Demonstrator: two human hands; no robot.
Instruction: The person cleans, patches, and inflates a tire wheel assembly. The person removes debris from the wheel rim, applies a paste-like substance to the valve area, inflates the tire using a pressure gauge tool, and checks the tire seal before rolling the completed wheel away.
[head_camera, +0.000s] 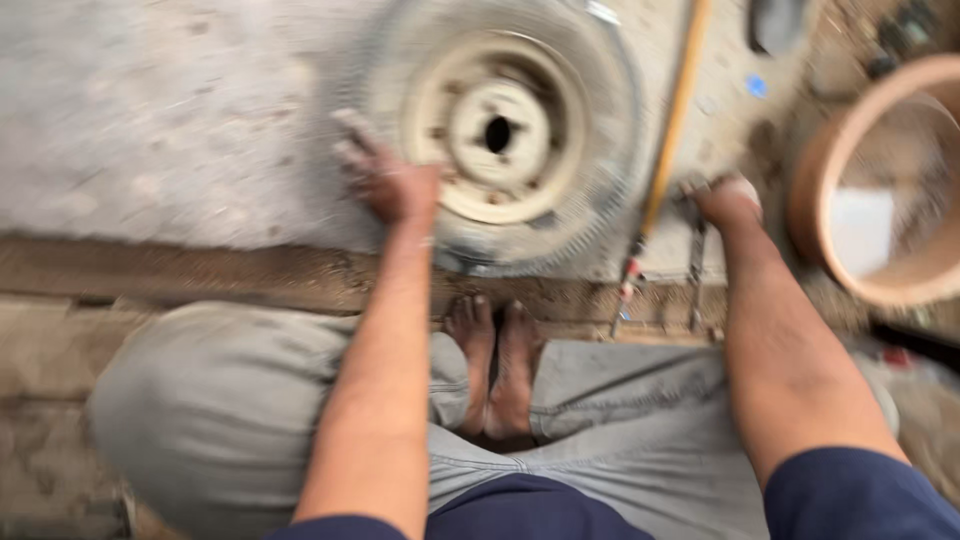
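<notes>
— What was the biggest thing in front of the person?

— A small wheel (497, 130), lying flat on the grey concrete floor (170, 120) at about twelve o'clock from the bare feet (493, 365). Its tyre was grey with dust, the tread blurred. The rim was cream-coloured and grimy, with a raised hub, a dark hole in the centre and bolt holes around it.

— And the hands?

— The left hand (385, 175) lay on the tyre at its eight o'clock edge, fingers stretched out flat, palm down, gripping nothing. The right hand (728, 200) was down on the floor at three o'clock from the wheel, curled over the top of a dark metal tool (696, 265); motion blur hid how tightly it was closed.

— Any containers?

— One, at about two o'clock: a round, terracotta-coloured tub (815, 170), partly cut off by the frame. Inside I could make out a pale surface and a white patch, too blurred to name.

— Smaller things?

— A long yellow-handled rod (672, 125) lay on the floor between the wheel and the right hand, running from one o'clock down toward five, just beside the tool. The person squatted in grey trousers (220, 400).
</notes>
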